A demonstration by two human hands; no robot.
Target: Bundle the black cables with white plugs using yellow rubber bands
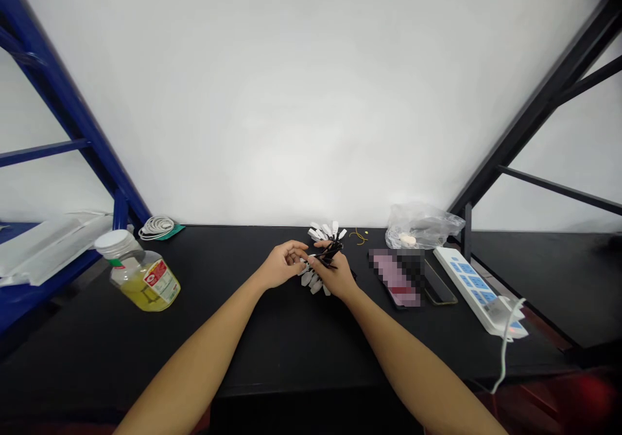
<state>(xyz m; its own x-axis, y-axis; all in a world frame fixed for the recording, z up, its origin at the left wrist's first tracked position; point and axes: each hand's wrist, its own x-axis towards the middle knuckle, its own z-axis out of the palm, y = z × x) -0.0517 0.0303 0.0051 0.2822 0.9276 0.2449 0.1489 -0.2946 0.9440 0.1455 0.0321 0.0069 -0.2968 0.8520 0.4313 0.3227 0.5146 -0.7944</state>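
A white-lidded jar of yellow liquid (pixel 143 284) stands at left on the black bench top (pixel 272 351). The left hand (pixel 282 265) reaches right, its fingers curled against a bundle of white tags on black strands (pixel 331 251); whether they grip cannot be told. The bundle lies at centre, its long axis running from near left to far right, tags fanning outward. The right hand (pixel 336 276) pinches the strands between thumb and fingers. Further right lie a phone (pixel 396 278) and a white power strip (pixel 473 286).

The left hand (pixel 282 265) and right hand (pixel 335 277) are bare, slim-fingered; the left forearm (pixel 194 357) and right forearm (pixel 413 364) run bare too.
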